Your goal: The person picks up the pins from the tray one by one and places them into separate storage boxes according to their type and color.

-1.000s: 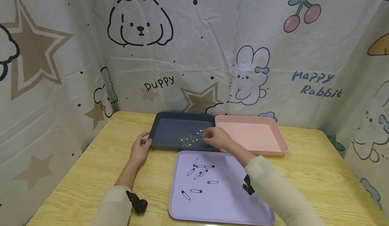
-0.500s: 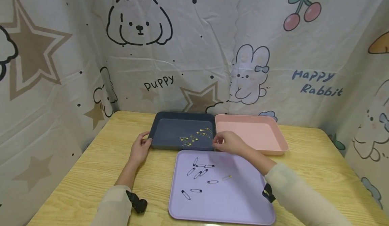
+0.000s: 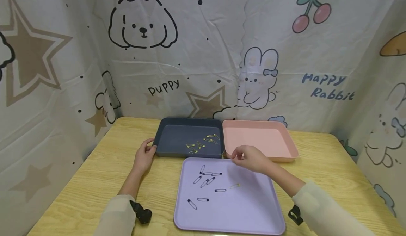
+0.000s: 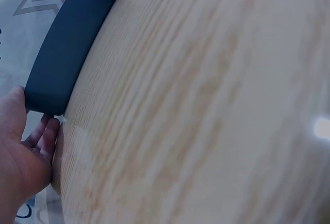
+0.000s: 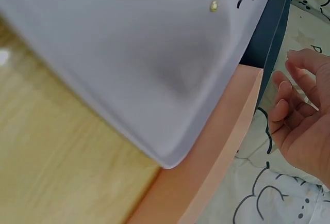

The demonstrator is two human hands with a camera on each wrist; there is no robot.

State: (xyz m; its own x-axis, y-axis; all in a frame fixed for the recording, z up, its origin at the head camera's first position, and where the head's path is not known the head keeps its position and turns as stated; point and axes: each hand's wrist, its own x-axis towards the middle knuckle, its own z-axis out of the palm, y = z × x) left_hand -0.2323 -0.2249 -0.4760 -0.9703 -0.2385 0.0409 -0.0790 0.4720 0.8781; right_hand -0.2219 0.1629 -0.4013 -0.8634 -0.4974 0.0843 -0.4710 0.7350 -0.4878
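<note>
Left hand [image 3: 144,157]: clamped on dark tray [image 3: 171,137]'s left edge.
Right hand [image 3: 252,159]: loosely curled, near lavender tray [image 3: 247,213]'s far edge.

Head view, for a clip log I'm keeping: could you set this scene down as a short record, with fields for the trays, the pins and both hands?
Dark blue tray: far left; several yellow safety pins in its right half
Pink tray: right of the dark blue one
Purple tray: in front of both; nine dark safety pins, one yellow pin
Left hand: holds the dark blue tray's near left corner
Right hand: near the purple tray's far edge, fingers loosely curled, holding nothing
</note>
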